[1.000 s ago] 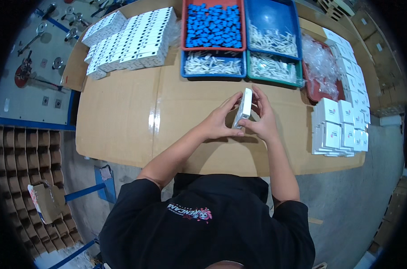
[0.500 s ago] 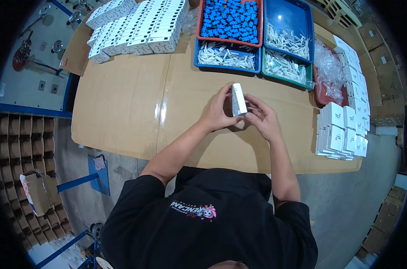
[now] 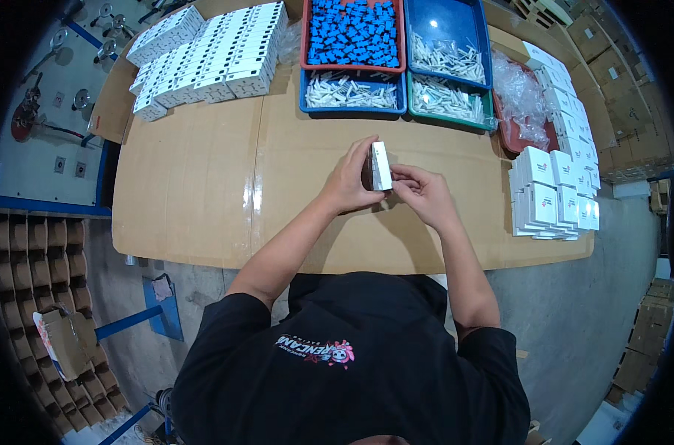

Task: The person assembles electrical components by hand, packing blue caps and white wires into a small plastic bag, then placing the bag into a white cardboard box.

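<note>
A small white box (image 3: 381, 167) stands on edge between the thumb and fingers of my left hand (image 3: 349, 180), above the middle of the cardboard-covered table. Its narrow white side faces up, and the face toward my left palm is in shadow. Close against the box's right side is my right hand (image 3: 423, 193), with thumb and fingertips drawn together. Whatever those fingertips pinch, if anything, is too small to make out.
Trays of blue pieces (image 3: 353, 33) and white slim pieces (image 3: 352, 93) stand at the back. White boxes in rows (image 3: 211, 55) fill the back left; more stacked white boxes (image 3: 548, 193) sit at the right. Clear plastic bags (image 3: 521, 100) lie in a red tray. Cardboard (image 3: 188, 178) covers the table.
My right fingers have gone from spread around the box's right side to pinched together beside it. My left hand keeps its hold. The whole view has shifted slightly.
</note>
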Demonstrator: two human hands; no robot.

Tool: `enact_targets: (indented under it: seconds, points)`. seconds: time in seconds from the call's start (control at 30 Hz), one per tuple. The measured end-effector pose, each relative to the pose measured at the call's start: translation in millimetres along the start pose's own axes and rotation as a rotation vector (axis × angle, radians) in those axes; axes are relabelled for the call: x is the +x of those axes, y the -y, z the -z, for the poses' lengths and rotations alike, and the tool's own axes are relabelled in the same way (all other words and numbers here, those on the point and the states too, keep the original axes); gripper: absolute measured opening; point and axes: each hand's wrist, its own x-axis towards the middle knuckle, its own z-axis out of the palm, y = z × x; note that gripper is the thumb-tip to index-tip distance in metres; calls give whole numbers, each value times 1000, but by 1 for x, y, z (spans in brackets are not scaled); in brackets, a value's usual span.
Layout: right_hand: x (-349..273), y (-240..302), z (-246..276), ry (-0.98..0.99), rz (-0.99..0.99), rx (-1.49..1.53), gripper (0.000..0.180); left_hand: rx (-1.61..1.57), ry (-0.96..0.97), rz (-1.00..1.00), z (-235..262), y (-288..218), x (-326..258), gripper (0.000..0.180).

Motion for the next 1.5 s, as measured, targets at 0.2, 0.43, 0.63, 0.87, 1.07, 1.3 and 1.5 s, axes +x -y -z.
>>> enact_targets:
  seconds: [0.2, 0.43, 0.63, 0.87, 1.07, 1.3, 1.5]
  points:
    - [2, 2, -1, 19, -26, -12, 37, -17, 8, 12, 3, -3, 0, 100]
    - [10, 10, 2, 74, -31, -58, 43, -11, -9, 10, 4, -3, 1, 96]
    - [16, 0, 2, 135, -22, -38, 50, -1, -7, 12, 3, -1, 1, 95]
    - [16, 4, 2, 142, 3, -32, 52, 3, -9, 30, 1, 4, 1, 93]
    - [15, 12, -5, 111, 43, -200, 64, 23, -28, 36, 0, 0, 2, 91]
    - [13, 23, -11, 70, 67, -394, 65, 31, -61, -2, 1, -1, 2, 90]
    - [12, 25, -15, 45, 95, -557, 65, 54, -53, 20, 1, -2, 3, 89]
